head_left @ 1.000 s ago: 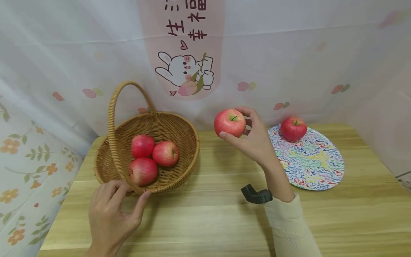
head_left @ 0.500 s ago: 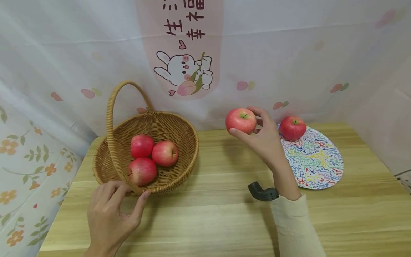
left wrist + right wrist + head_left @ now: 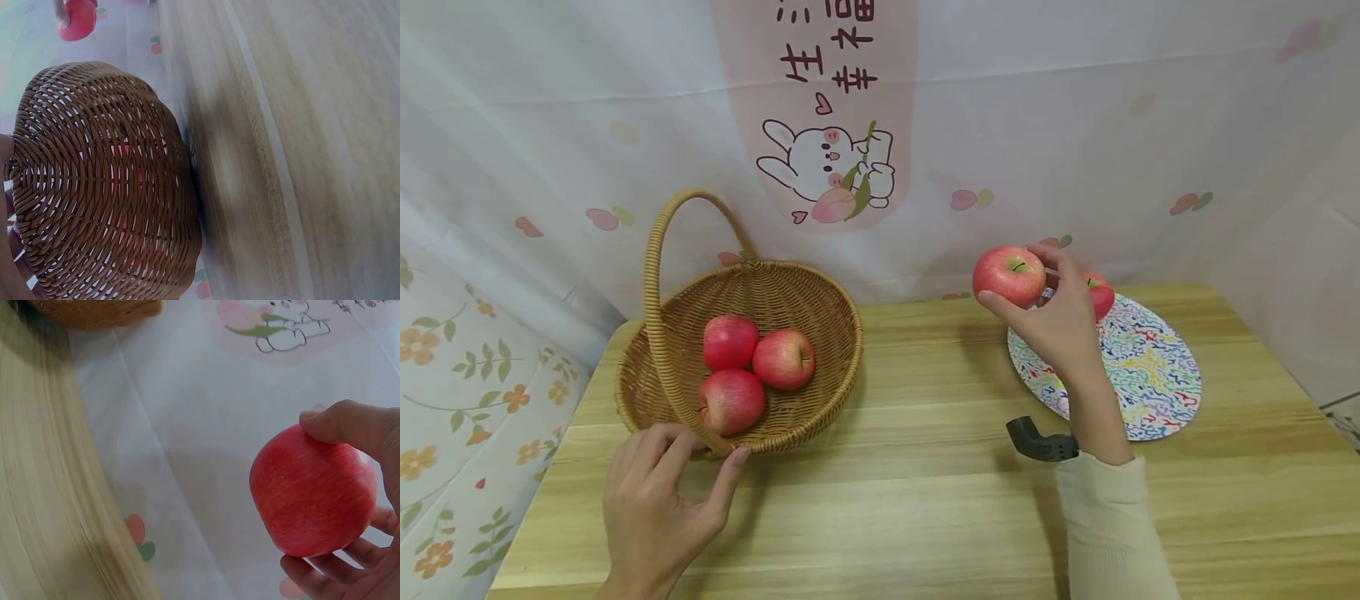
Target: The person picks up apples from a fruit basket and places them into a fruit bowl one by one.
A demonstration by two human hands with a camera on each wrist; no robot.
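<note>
Closest to me, my left hand pinches the near rim of the wicker basket. Farther out, my right hand, nearer the plate, curls its fingers round the held apple, above desk level, left of the resting apple.

The left hand pinches at the lower left of the head view; the right hand grips right of centre, its forearm slanting down rightward.

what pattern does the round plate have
The round plate is white with squiggles in blue, red, green and yellow, seen best in the head view.
</note>
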